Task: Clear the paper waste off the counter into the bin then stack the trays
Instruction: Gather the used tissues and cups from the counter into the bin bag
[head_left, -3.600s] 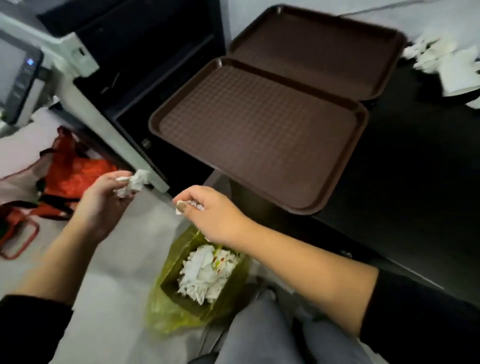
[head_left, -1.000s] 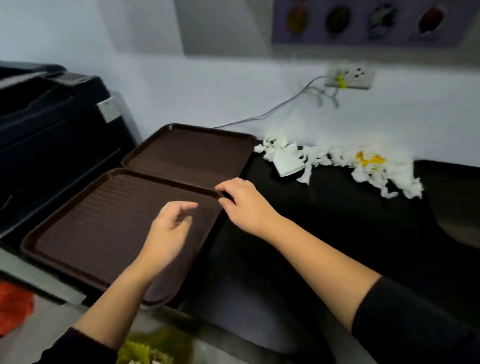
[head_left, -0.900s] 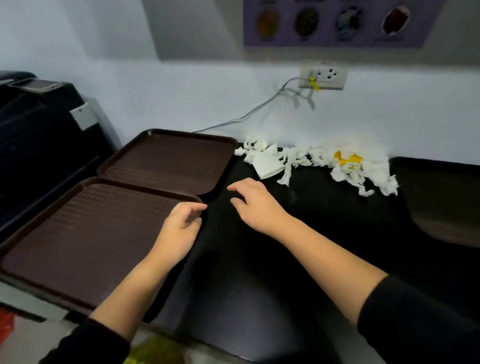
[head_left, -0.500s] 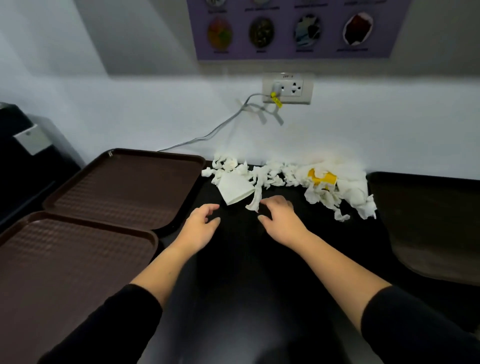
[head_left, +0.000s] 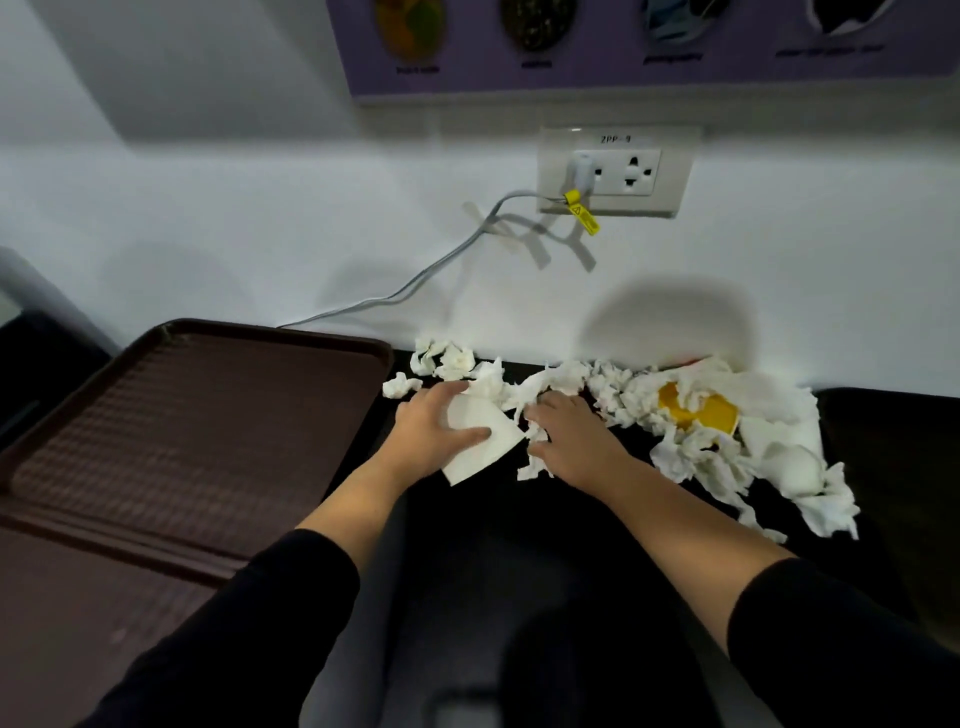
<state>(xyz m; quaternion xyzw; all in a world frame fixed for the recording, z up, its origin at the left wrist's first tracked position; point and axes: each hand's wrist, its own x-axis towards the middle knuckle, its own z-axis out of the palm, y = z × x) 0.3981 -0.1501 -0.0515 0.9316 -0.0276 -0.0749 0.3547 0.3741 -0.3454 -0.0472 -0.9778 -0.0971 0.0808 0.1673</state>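
The left hand (head_left: 431, 434) pinched a flat white napkin (head_left: 480, 439), thumb laid over it, at the left end of the paper waste (head_left: 691, 431) strewn along the far edge of the black counter (head_left: 519, 545). The right hand (head_left: 569, 441) curled into shredded scraps beside it, though a firm hold could not be told. Two brown trays (head_left: 208, 415) lay unstacked at left. Loose shreds would likely slip from a hasty handful and drop short of the unseen bin.
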